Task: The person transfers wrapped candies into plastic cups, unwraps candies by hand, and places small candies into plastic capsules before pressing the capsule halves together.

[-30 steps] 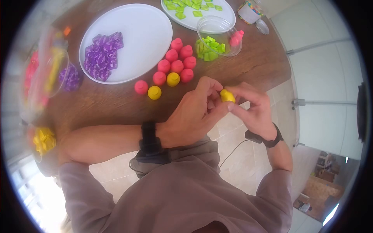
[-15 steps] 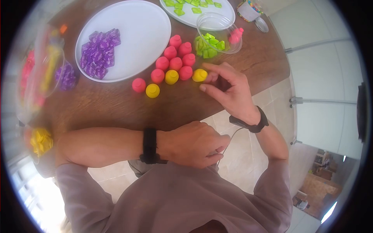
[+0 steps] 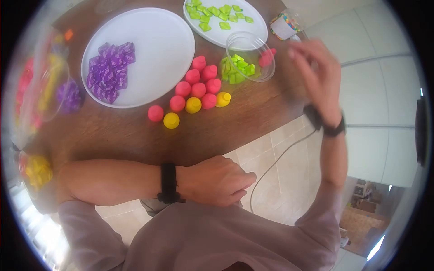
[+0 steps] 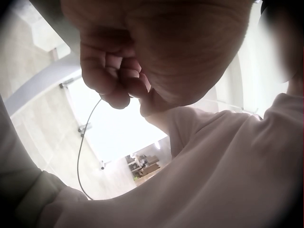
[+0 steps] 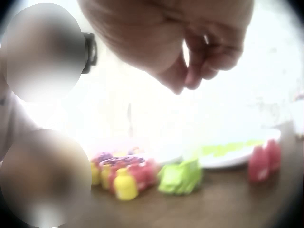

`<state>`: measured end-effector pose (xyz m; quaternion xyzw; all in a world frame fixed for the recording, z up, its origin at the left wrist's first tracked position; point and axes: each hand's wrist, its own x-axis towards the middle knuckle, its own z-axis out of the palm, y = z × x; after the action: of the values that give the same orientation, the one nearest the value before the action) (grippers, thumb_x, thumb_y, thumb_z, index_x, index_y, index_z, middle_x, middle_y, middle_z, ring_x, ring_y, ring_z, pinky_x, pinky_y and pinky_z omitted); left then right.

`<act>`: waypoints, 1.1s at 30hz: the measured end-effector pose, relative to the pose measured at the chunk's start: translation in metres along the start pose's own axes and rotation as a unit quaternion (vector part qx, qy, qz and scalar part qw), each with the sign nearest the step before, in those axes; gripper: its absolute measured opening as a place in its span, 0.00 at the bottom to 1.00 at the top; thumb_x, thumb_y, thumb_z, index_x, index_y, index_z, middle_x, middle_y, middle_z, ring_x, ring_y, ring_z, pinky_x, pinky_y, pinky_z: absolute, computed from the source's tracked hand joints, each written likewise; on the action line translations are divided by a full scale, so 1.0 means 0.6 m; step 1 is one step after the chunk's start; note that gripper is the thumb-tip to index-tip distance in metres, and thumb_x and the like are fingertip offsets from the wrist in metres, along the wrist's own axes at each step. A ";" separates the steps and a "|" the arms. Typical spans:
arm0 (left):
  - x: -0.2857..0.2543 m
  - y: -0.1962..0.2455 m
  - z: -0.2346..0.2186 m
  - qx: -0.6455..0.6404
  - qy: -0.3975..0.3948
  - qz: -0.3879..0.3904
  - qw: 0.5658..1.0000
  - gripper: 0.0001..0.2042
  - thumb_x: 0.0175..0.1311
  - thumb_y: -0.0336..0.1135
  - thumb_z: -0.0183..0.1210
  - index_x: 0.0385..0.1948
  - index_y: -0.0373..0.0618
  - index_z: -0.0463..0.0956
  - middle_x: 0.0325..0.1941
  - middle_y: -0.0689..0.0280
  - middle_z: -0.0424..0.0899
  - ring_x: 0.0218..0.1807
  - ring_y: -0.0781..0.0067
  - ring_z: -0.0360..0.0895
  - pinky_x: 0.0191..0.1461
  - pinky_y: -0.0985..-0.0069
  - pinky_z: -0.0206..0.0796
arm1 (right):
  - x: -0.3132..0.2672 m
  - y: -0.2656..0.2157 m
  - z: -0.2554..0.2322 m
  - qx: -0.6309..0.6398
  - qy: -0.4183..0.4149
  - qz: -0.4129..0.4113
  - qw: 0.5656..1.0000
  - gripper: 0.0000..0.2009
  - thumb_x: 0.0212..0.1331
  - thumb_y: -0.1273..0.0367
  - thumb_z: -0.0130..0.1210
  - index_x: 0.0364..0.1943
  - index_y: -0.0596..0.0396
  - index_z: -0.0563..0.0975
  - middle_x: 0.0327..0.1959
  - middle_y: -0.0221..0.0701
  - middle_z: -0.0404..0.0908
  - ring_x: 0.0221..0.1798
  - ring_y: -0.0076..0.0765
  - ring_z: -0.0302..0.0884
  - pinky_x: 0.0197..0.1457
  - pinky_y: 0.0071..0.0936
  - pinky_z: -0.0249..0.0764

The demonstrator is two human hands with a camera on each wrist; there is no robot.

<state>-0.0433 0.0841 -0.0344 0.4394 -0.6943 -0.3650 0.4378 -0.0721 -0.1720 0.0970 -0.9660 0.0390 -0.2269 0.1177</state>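
Observation:
Small pink bottles [image 3: 198,90] stand in a cluster on the wooden table, with yellow bottles along the near side. One yellow bottle [image 3: 223,99] is at the cluster's right end. My right hand [image 3: 318,74], blurred, is over the table's right side with its fingers extended and nothing held. Nearest to it are pink bottles [image 3: 266,58] beside a clear plastic tub [image 3: 273,70]; two pink bottles [image 5: 259,164] show in the right wrist view. My left hand [image 3: 219,180] rests near the table's front edge, fingers loosely curled and holding nothing.
Purple packets [image 3: 110,72] lie on a white plate [image 3: 158,49]. Green packets [image 3: 224,25] are on another white plate [image 3: 257,36], more green packets [image 3: 233,74] by the tub. A jar [image 3: 284,27] stands at back right. Bagged items [image 3: 38,90] and yellow packets [image 3: 38,171] are left.
The right hand set the yellow bottle at the right end of the pink cluster, let go, and moved right and away. The left hand let go of the bottle earlier and drew back toward the body.

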 end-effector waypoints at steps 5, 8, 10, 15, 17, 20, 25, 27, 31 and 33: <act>0.006 0.008 -0.011 0.011 -0.027 0.000 1.000 0.06 0.61 0.28 0.54 0.26 0.39 0.68 0.21 0.52 0.76 0.27 0.44 0.76 0.32 0.53 0.68 | 0.182 0.149 0.027 -0.059 -0.138 -0.046 0.988 0.12 0.65 0.67 0.59 0.45 0.60 0.86 0.35 0.44 0.88 0.41 0.43 0.86 0.48 0.38 0.78; 0.002 0.001 -0.003 0.009 -0.031 0.006 0.999 0.06 0.61 0.28 0.54 0.27 0.38 0.67 0.21 0.52 0.77 0.28 0.44 0.77 0.33 0.53 0.68 | 0.246 0.172 0.067 -0.129 -0.230 -0.031 0.964 0.11 0.63 0.68 0.59 0.43 0.59 0.84 0.39 0.43 0.86 0.42 0.45 0.84 0.50 0.37 0.79; 0.002 -0.006 -0.002 0.016 -0.006 0.020 1.000 0.07 0.65 0.29 0.58 0.30 0.43 0.68 0.21 0.58 0.75 0.26 0.50 0.75 0.29 0.58 0.65 | 0.272 0.204 0.127 -0.190 -0.231 -0.086 0.950 0.14 0.61 0.65 0.59 0.45 0.58 0.87 0.42 0.46 0.88 0.44 0.52 0.86 0.53 0.40 0.80; 0.003 -0.005 -0.005 0.022 -0.023 0.014 0.999 0.07 0.65 0.29 0.59 0.30 0.43 0.69 0.23 0.58 0.77 0.27 0.50 0.77 0.31 0.58 0.67 | 0.280 0.209 0.184 -0.145 -0.210 -0.051 0.966 0.14 0.60 0.68 0.56 0.45 0.57 0.87 0.41 0.49 0.87 0.46 0.56 0.86 0.56 0.43 0.80; 0.002 -0.004 -0.005 0.012 -0.033 0.005 0.999 0.06 0.65 0.29 0.59 0.30 0.43 0.69 0.23 0.58 0.77 0.27 0.50 0.77 0.31 0.59 0.67 | 0.273 0.198 0.193 -0.151 -0.236 -0.018 0.960 0.14 0.60 0.68 0.55 0.44 0.57 0.87 0.41 0.49 0.87 0.45 0.57 0.86 0.55 0.44 0.80; 0.002 -0.005 -0.006 0.000 -0.024 0.003 1.000 0.06 0.64 0.29 0.59 0.30 0.43 0.70 0.23 0.58 0.77 0.27 0.50 0.77 0.31 0.58 0.68 | 0.269 0.203 0.212 -0.180 -0.237 -0.047 0.954 0.13 0.60 0.68 0.54 0.41 0.58 0.87 0.39 0.50 0.87 0.44 0.58 0.86 0.53 0.47 0.80; 0.005 0.003 -0.010 -0.015 -0.037 -0.012 0.999 0.06 0.63 0.30 0.55 0.29 0.38 0.71 0.22 0.53 0.79 0.28 0.45 0.78 0.35 0.53 0.70 | 0.249 0.190 0.205 -0.180 -0.197 -0.029 0.963 0.12 0.59 0.69 0.53 0.38 0.60 0.85 0.38 0.53 0.86 0.44 0.59 0.85 0.54 0.49 0.79; 0.004 -0.002 -0.006 -0.004 -0.031 -0.002 1.000 0.06 0.64 0.29 0.57 0.30 0.41 0.70 0.22 0.55 0.78 0.27 0.47 0.78 0.32 0.56 0.69 | 0.242 0.193 0.203 -0.188 -0.190 -0.038 0.963 0.12 0.62 0.67 0.55 0.38 0.60 0.85 0.37 0.51 0.86 0.43 0.60 0.84 0.51 0.49 0.79; 0.003 -0.005 -0.005 0.018 -0.028 0.011 0.999 0.07 0.65 0.29 0.59 0.30 0.43 0.70 0.22 0.58 0.77 0.26 0.51 0.77 0.30 0.59 0.67 | 0.227 0.190 0.166 -0.153 -0.087 -0.086 0.981 0.12 0.63 0.66 0.53 0.37 0.61 0.84 0.38 0.51 0.85 0.44 0.59 0.84 0.51 0.50 0.78; 0.002 -0.007 -0.003 0.016 -0.031 0.010 0.999 0.07 0.65 0.29 0.60 0.31 0.43 0.70 0.22 0.58 0.77 0.26 0.50 0.77 0.30 0.59 0.67 | 0.229 0.175 0.122 -0.129 0.000 -0.052 0.990 0.13 0.66 0.64 0.52 0.37 0.59 0.84 0.37 0.49 0.85 0.43 0.60 0.82 0.48 0.48 0.77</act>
<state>-0.0408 0.0812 -0.0372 0.4277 -0.7174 -0.3631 0.4131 0.0810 -0.2761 0.0669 -0.9738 0.0176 -0.2257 -0.0203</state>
